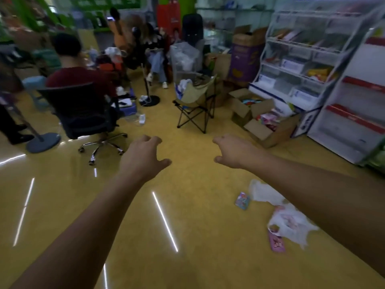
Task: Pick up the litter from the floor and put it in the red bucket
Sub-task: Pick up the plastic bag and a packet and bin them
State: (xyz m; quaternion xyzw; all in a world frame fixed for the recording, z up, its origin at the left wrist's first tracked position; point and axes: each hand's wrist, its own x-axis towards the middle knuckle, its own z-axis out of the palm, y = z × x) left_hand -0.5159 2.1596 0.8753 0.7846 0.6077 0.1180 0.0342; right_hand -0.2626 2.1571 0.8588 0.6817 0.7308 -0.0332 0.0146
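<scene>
Both left hand (143, 156) and right hand (234, 152) empty, fingers (146, 138) loosely curled, litter (291, 224) well apart.

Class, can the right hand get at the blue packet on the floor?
Probably yes: the right hand holds nothing, and the blue packet lies uncovered on the floor beside the white bag.

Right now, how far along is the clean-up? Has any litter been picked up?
Nothing looks done from here, and the red bucket is out of view. In hand: nothing. The left hand and right hand reach forward empty, fingers loosely curled. Left to do: a white plastic bag, a small blue packet, a crumpled white wrapper and a pink packet lie on the yellow floor.
</scene>
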